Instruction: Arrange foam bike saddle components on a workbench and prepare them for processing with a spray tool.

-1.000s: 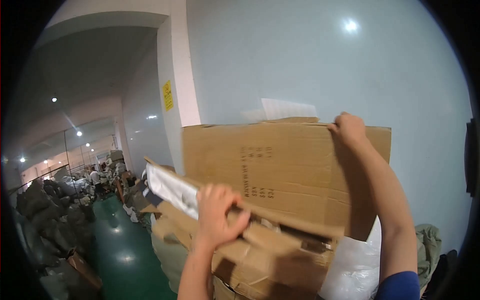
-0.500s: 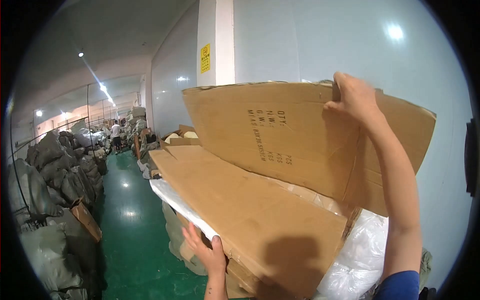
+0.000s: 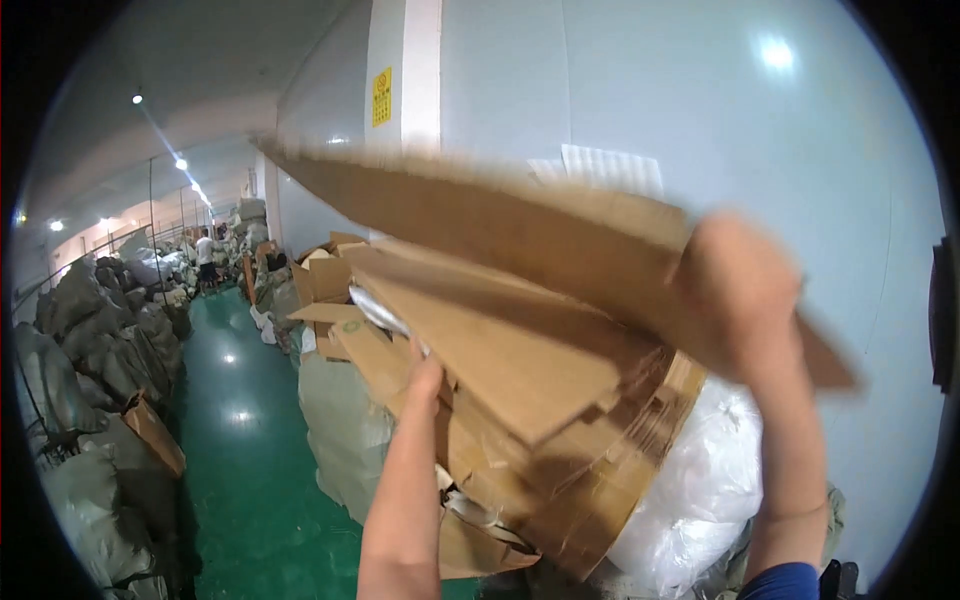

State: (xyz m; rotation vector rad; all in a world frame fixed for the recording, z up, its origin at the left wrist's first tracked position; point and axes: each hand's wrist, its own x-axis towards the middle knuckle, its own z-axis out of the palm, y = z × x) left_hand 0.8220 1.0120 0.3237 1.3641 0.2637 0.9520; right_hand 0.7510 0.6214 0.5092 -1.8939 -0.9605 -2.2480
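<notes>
My right hand, blurred by motion, grips the near right part of a large brown cardboard sheet. That sheet is raised and tilted, its long edge reaching up to the left. Below it lies a second cardboard sheet, which shades into the first one's shadow. At this lower sheet's left edge, beside a strip of white wrapping, is my left hand. Its thumb side shows along the edge, closed on it, while the other fingers are hidden. More flattened cardboard is stacked underneath.
Clear plastic bags bulge at the right of the pile. A pale green sack stands at its left, and open boxes behind. Grey sacks line the far side of the green floor. A person stands far off.
The raised sheet has swung from nearly upright to a flatter tilt toward me and leftward. My left hand and the lower sheet have moved farther away, exposing more stacked cardboard.
</notes>
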